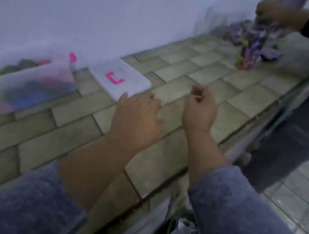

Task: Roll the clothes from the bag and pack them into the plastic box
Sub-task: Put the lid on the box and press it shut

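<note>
Leftward first: plastic box (24, 85) on the tiled desk (206, 72), already stocked with blurred rolled clothes, its lid (120, 79) lying just beside and right of it. Then left hand (137, 118) spread flat and empty near the lid's corner, right hand (200, 108) loosely curled, grasping nothing. Far right, well apart: patterned garment (251, 41) held up by another person's hand (273, 12), hanging upright, nearer the right hand, probably next for rolling.
</note>
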